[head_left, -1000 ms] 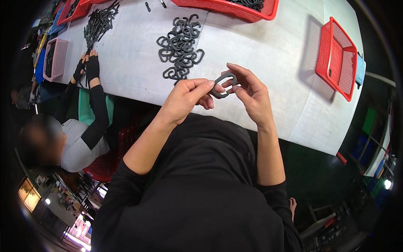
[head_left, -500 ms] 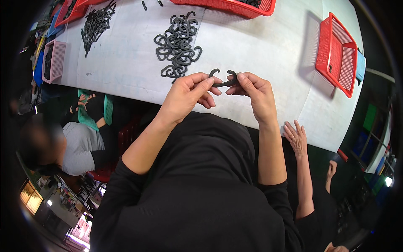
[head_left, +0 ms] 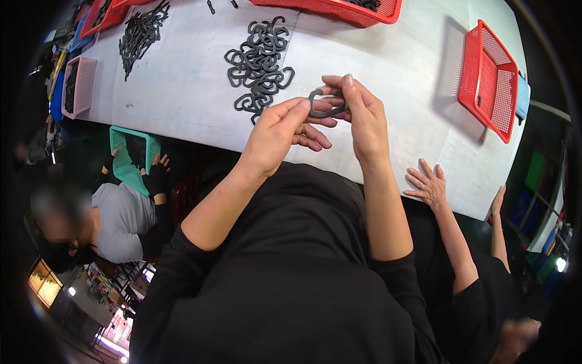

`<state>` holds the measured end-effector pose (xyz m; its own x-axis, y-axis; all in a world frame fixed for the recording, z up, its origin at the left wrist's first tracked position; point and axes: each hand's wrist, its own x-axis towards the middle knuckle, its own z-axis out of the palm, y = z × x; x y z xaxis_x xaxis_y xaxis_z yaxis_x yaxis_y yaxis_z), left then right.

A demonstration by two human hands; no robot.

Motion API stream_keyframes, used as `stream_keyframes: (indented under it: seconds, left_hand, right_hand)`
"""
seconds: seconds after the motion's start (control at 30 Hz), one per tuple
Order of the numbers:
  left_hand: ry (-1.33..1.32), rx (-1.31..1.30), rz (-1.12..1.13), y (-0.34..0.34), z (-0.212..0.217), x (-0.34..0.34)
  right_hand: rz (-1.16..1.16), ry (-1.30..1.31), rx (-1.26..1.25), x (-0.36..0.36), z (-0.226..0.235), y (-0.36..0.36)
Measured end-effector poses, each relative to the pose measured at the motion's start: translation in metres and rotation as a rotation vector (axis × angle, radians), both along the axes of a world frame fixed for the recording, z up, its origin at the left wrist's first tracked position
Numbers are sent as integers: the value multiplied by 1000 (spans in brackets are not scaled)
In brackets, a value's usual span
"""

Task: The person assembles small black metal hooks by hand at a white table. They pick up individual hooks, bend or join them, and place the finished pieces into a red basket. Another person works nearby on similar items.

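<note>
A black C-shaped hook (head_left: 326,113), with a gap at its top, is held up over the near part of the table. My left hand (head_left: 273,136) pinches its left side between thumb and forefinger, the other fingers loosely spread below. My right hand (head_left: 368,121) closes around its right side, thumb raised and fingers behind; that end of the hook is partly hidden. Just beyond my left hand lies a heap of similar black hooks (head_left: 257,67) on the white-covered table (head_left: 182,97).
Thin black pieces (head_left: 140,36) form a pile at the far left. Red baskets stand at the back (head_left: 357,18) and right (head_left: 485,91), a pink basket (head_left: 79,88) at the left. A co-worker's hand (head_left: 429,185) rests on the right table edge; another person holds a green basket (head_left: 130,176).
My right hand has turned upward and forward, its fingers now behind the hook. The hook has tilted. At left, the person's green basket has swung up; at right, the co-worker's arms have shifted.
</note>
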<state>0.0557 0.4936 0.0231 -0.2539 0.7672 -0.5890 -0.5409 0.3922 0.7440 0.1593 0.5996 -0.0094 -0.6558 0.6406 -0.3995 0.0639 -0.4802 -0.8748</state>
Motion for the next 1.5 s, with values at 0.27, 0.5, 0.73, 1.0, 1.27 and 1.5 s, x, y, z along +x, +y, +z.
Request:
stream_keyframes:
  seconds: [0.27,0.5,0.73,1.0,1.27,1.5]
  left_hand:
    - [-4,13,18,-1,-4,-6]
    - [331,92,260,5,-18,-1]
    - [-301,437,685,45,-7,-20]
    - [-545,506,710,41,-31,-49]
    - [-381,459,717,39,-11,-21]
    - [-428,530,594,24,3,1]
  right_hand:
    - [45,-9,-109,13,6,3]
    - [-45,-24,249,4,6,-11]
    - [-38,41,1217,-30,25,-48]
    - [44,86,1372,-2,31,-58]
    - [-150,98,846,-9,32,-36]
    - [-41,79,22,0,26,-17]
